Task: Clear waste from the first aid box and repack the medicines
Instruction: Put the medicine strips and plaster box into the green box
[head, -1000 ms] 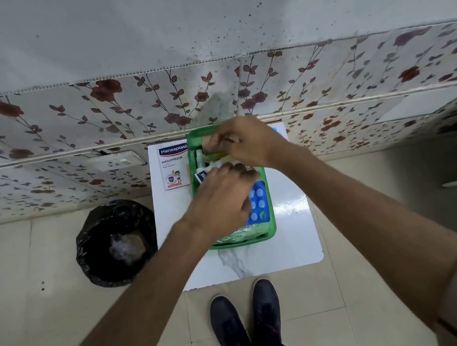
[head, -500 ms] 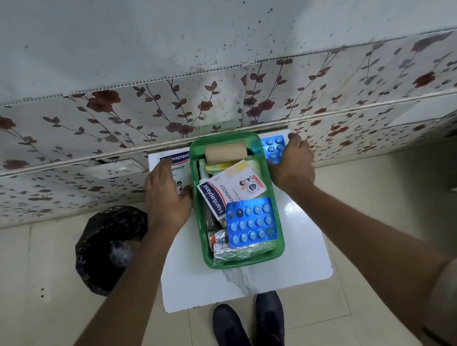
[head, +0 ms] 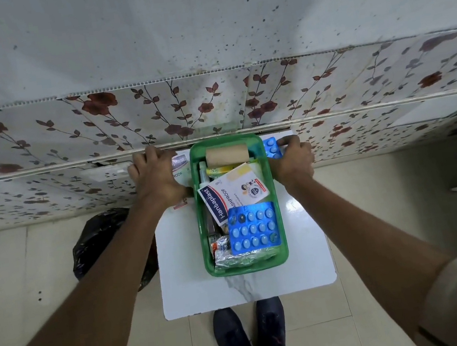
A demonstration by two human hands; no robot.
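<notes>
Reaching to both far corners, I had 2 leftovers to gather into the green box [head: 246, 265], which sat mid-table on the white table [head: 247, 290], already packed. My right hand [head: 292, 160] pinched the small blue blister strip [head: 272, 148] just right of the box. My left hand [head: 157, 180] lay flat, fingers spread, on the plaster packet [head: 179, 162], gripping nothing. I judged it best to lift each clear of the rim and lay both flat on top.
</notes>
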